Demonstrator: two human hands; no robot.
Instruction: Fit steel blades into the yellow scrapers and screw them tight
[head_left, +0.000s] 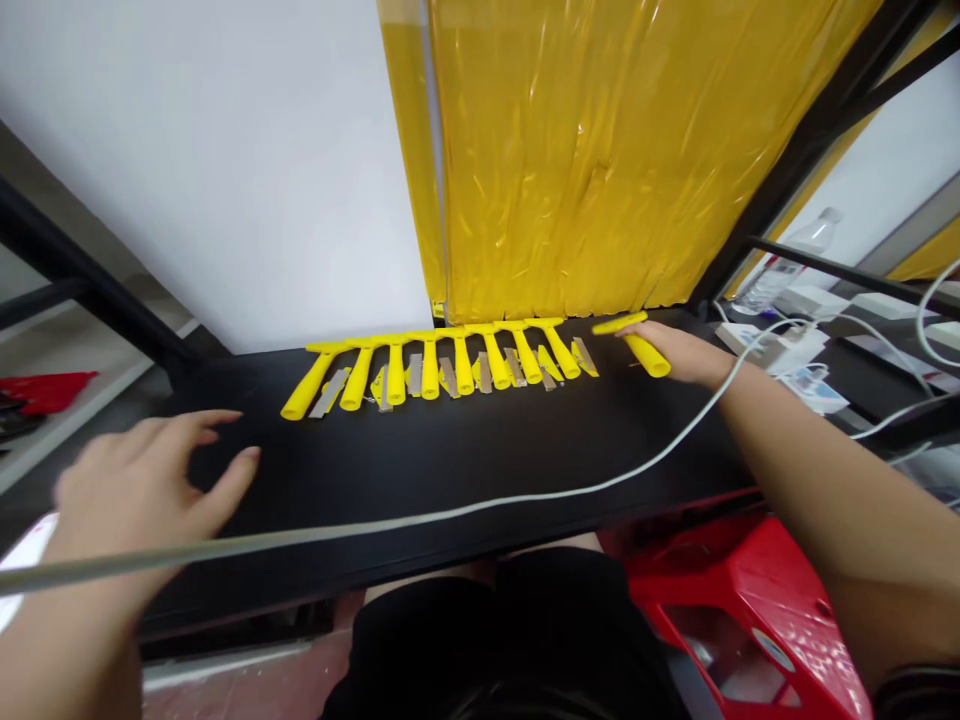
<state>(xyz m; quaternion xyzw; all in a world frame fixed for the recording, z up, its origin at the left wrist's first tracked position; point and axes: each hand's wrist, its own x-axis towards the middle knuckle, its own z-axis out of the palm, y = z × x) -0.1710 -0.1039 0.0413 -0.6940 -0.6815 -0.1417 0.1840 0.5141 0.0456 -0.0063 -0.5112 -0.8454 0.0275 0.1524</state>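
Head view: I count eight yellow scrapers (442, 365) lined up at the table (450, 470) back edge. My right hand (686, 352) has its grip closed around another scraper (641, 345), just beside the row's end. Left hand (142, 480) hovers with fingers spread, holding nothing.

the middle of the black tabletop (465, 460) lies bare, leaving broad room between the near edge and the row of yellow scrapers (435, 362) along the far edge at centre frame. a white cable (525, 500) crosses that room from lower left to upper right. yellow plastic sheeting (600, 150) closes off the back. boxes and cables (810, 350) crowd the right side, and a red stool (750, 600) fills the lower right.
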